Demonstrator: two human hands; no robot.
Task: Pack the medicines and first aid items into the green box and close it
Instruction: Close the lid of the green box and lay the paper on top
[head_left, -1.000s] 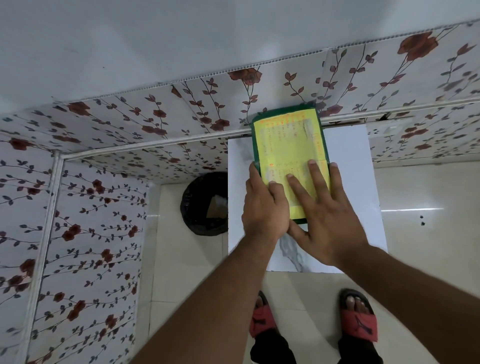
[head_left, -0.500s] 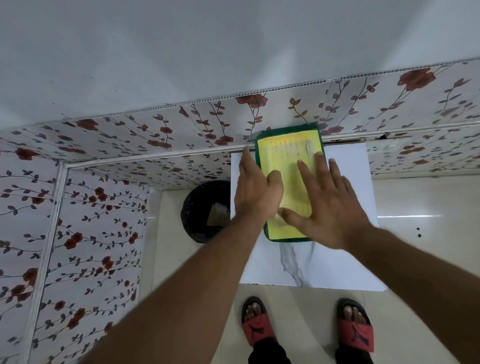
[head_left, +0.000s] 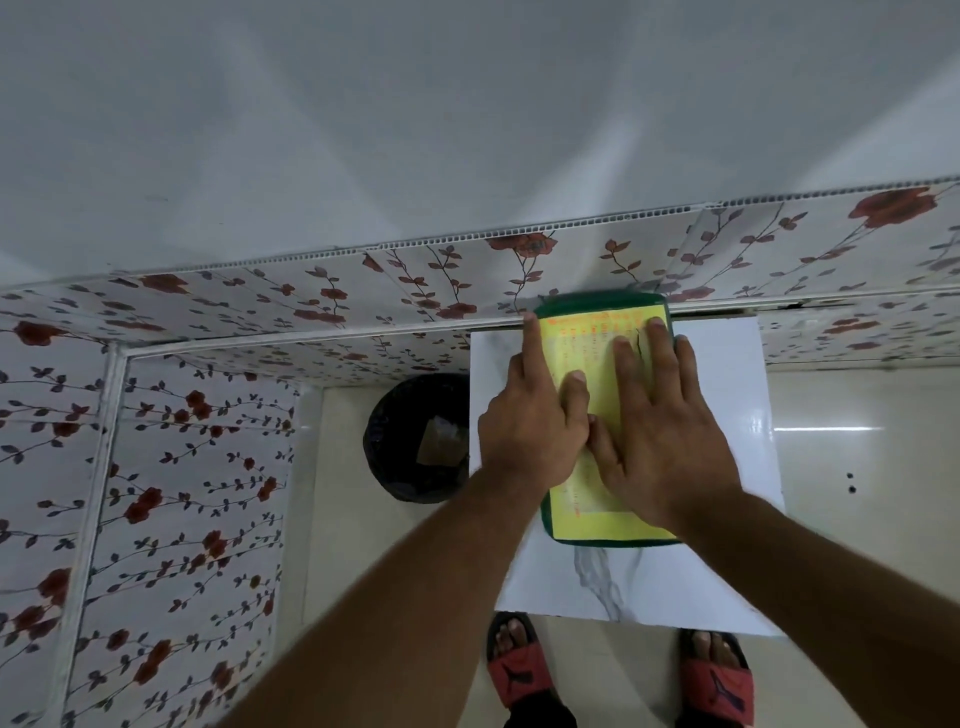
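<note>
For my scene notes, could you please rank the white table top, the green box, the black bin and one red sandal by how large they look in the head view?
1. White table top, clearly largest.
2. Green box, partly covered by both hands.
3. Black bin, partly hidden by the table and lower down on the floor, so its place against the box is unsure.
4. Red sandal, smallest.
</note>
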